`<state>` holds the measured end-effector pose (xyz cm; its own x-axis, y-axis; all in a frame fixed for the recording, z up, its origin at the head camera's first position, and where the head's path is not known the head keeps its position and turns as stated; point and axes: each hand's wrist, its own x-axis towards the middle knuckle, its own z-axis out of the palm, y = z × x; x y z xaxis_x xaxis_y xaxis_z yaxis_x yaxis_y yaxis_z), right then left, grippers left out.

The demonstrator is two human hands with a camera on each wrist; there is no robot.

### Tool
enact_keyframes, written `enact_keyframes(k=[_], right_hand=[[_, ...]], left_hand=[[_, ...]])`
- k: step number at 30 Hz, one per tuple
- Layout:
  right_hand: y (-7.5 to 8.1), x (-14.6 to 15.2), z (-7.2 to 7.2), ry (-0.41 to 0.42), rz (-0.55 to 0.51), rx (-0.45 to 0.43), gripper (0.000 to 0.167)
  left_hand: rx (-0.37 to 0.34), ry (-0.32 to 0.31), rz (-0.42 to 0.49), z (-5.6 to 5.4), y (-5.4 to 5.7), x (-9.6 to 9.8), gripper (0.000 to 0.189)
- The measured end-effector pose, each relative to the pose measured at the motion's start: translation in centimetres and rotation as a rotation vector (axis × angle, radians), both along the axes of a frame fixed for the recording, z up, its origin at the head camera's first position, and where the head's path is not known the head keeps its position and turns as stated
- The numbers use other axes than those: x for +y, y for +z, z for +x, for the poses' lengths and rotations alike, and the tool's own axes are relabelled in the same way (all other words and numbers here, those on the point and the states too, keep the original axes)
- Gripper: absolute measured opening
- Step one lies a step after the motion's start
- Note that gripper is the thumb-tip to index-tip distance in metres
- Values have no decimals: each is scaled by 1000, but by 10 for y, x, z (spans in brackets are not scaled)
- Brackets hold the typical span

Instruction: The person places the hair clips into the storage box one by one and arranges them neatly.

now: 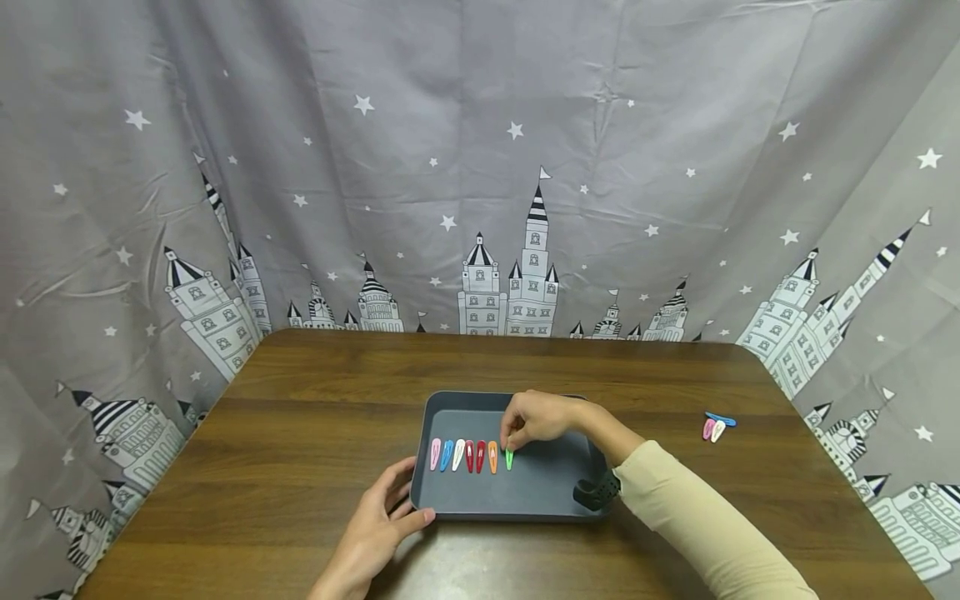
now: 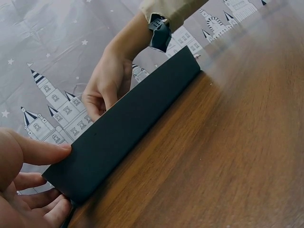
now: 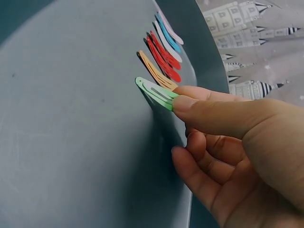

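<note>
My right hand reaches over the dark grey tray. Its thumb and index finger pinch the wide end of a green snap hair clip, whose narrow end points toward the near side. To its left in the tray lies a row of snap clips: an orange clip, two red ones, a white clip, a blue clip and a pink clip. My left hand grips the tray's near left corner, thumb on the rim and fingers along the outer side wall.
On the wooden table, right of the tray, lies a small group of clips: a blue clip behind a pink clip and a white clip. A grey curtain with castles and stars hangs behind the table.
</note>
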<state>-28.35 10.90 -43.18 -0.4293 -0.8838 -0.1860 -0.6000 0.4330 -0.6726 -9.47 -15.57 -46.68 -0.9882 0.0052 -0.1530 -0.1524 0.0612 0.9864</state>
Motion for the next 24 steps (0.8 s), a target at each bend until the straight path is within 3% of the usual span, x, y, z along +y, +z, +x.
enact_keyframes(k=[10, 24], right_hand=[[-5, -4, 0, -1, 47, 19, 13], [-8, -10, 0, -66, 73, 67, 17]], left_hand=[[-3, 1, -10, 0, 0, 0, 77], [-2, -1, -9, -1, -1, -1, 77]])
